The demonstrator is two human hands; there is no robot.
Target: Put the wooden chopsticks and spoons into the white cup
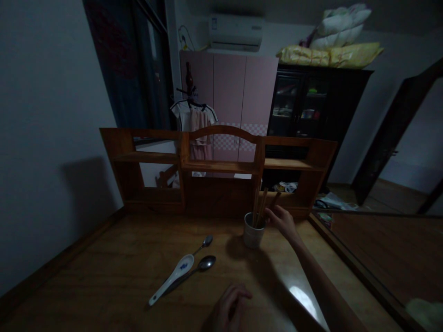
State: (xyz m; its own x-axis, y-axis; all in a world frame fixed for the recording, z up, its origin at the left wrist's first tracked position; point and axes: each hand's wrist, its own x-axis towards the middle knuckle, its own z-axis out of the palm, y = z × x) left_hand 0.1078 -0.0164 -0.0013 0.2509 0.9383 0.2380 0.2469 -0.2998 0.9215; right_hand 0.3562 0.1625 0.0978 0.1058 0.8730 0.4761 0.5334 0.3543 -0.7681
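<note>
My right hand (284,222) reaches out to a white cup (253,233) standing on the wooden desk (104,272). Its fingers are pinched on a brown chopstick (274,203) that leans out of the cup beside several other chopsticks (259,208). My left hand (229,308) rests near the front edge of the desk with its fingers curled, and nothing shows in it. Left of the cup lie a white ceramic spoon with a blue pattern (173,277), a large metal spoon (202,265) and a small metal spoon (205,243).
A low wooden shelf unit (221,168) stands along the back of the desk, just behind the cup. A raised rim (353,267) borders the desk on the right. Beyond are a pink wardrobe (242,92) and a dark cabinet (311,101).
</note>
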